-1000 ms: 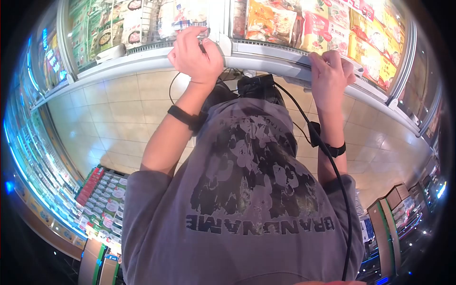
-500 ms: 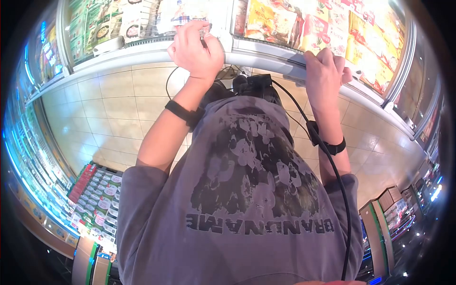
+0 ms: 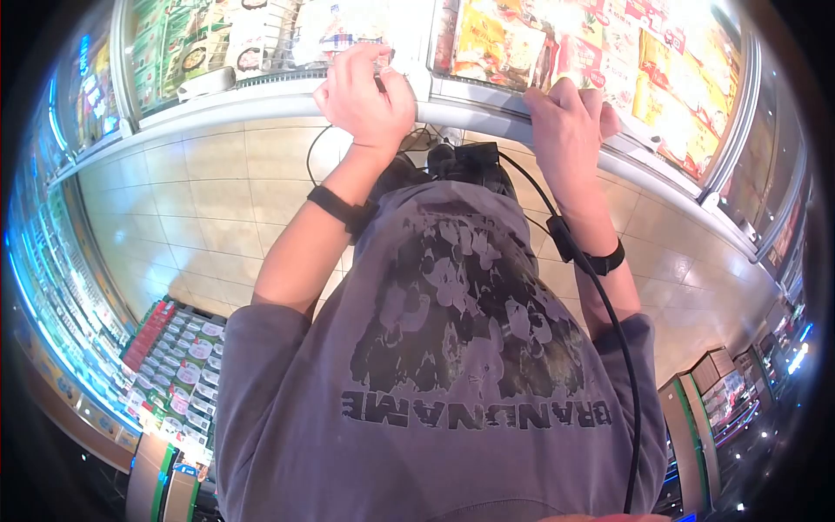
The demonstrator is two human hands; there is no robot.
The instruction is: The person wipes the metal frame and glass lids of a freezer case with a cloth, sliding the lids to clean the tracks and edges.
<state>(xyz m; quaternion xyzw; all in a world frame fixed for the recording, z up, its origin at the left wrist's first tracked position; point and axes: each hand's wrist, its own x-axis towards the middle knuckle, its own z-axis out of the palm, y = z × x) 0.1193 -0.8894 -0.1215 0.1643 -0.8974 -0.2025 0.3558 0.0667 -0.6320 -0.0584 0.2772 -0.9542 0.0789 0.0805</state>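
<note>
My left hand (image 3: 368,100) is raised over the front edge of a chest freezer, its fingers curled in and the thumb bent toward them. What it holds, if anything, is hidden. Right of it, my right hand (image 3: 570,126) lies over the freezer's front rail (image 3: 483,115) with bent fingers, and the fingertips are out of sight. Beyond the left hand are pale printed food packets (image 3: 326,30). Yellow and red food packets (image 3: 496,43) lie past the right hand, inside the freezer.
A white handle (image 3: 206,83) sits on the freezer edge at left. A black cable (image 3: 619,331) runs down past my right arm. Behind me at lower left stands a display of packaged goods (image 3: 178,365); shelves and boxes (image 3: 718,383) are at lower right. Tiled floor (image 3: 217,187) lies below.
My right hand has shifted left along the freezer's front rail, closer to my left hand. The left hand keeps nearly the same pose, and the view has moved slightly.
</note>
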